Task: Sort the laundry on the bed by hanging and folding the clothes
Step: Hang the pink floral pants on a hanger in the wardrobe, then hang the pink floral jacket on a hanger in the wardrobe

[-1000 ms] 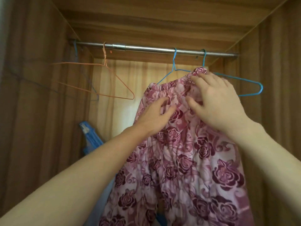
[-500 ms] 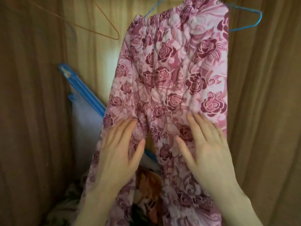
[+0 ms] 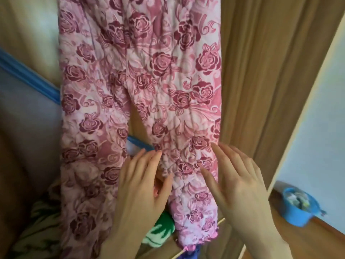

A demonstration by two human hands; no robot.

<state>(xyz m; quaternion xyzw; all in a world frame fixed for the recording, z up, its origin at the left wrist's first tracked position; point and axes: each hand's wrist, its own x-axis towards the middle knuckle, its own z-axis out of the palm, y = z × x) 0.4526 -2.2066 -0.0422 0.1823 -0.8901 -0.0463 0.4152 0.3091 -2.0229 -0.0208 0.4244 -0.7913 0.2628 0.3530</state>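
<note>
At the far left there is a gray bag point(image 3: 24, 116) with a blue strip point(image 3: 28, 75) along its top edge. It leans against the brown wood wall of the closet point(image 3: 261, 71). Low down on the left lies a green and white cloth point(image 3: 37, 227), partly under the hanging pants.

The pink rose pants point(image 3: 141, 86) hang down in the middle, inside the closet. The top of the pants goes out of the picture, so what holds them up cannot be seen. The two legs hang side by side with a thin gap between them.

The left hand point(image 3: 141, 187) is flat, with its fingers straight and a little apart. It sits over the gap between the two legs, and its fingertips touch the inner edge of the right leg. It holds nothing.

The right hand point(image 3: 237, 184) is flat too, with its fingers spread wide. It lies against the outer side of the right leg, near the cuff. It holds nothing.

Under the hands is a bright green cloth point(image 3: 160, 232) at the bottom of the closet.

At the far right, a blue tub point(image 3: 298, 208) full of small things sits on the wood floor point(image 3: 317, 238), beside a pale wall.
</note>
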